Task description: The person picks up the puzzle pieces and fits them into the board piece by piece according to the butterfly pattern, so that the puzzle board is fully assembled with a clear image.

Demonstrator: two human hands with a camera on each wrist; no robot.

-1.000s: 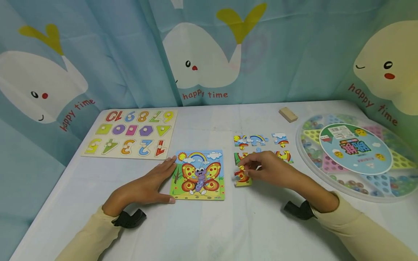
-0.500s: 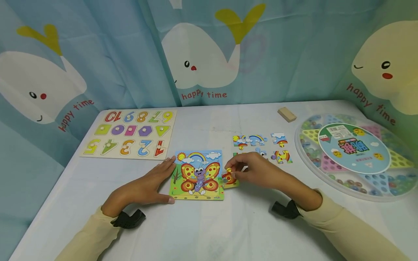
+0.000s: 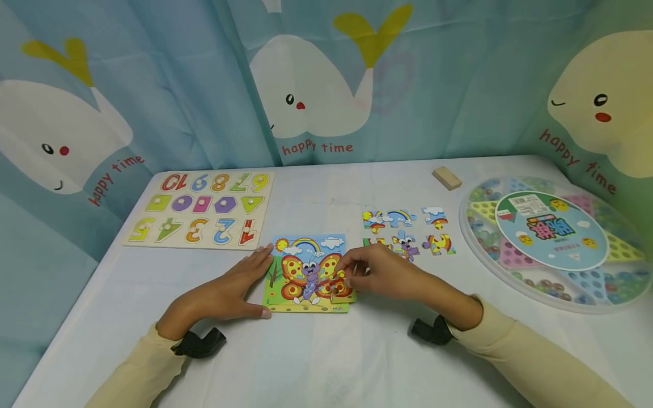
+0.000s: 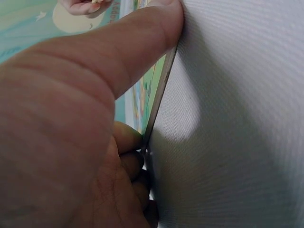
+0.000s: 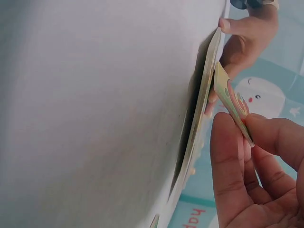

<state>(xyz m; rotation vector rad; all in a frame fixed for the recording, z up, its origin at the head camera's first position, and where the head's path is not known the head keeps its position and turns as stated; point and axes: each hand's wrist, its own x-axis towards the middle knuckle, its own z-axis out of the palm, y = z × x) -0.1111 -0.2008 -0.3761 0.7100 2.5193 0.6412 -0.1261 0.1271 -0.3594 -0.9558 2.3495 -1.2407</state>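
Butterfly puzzle board (image 3: 306, 275) lies flat on the white table (image 3: 326, 357), right in front of me, and I have both hands on it. My left hand (image 3: 224, 292) braces its left edge: the fingers lie straight along that side and the thumb presses against the near left corner, as the left wrist view shows with the thumb (image 4: 137, 42) laid on the board's thin edge. It grips nothing. My right hand (image 3: 380, 275) pinches a loose puzzle piece (image 3: 340, 288) between thumb and fingertips and holds it over the board's lower right corner; in the right wrist view the piece (image 5: 231, 100) is tilted, one end touching or just off the board's face, the other raised in my fingers (image 5: 228, 156).

Just beyond my right hand, the remaining pieces (image 3: 405, 229) lie spread on the cloth in two short rows, close to the board's right side but apart from it. My right wrist and forearm lie between me and part of the nearer row. Further right sits a round marble game tray (image 3: 474, 226) with a printed disc at its centre, well apart from the board. A small wooden block (image 3: 446, 177) rests near the back edge of the table. To the left, behind my left hand, is a number puzzle board (image 3: 201, 209) with coloured digits and shapes. A whale-print curtain (image 3: 153, 85) hangs behind everything.
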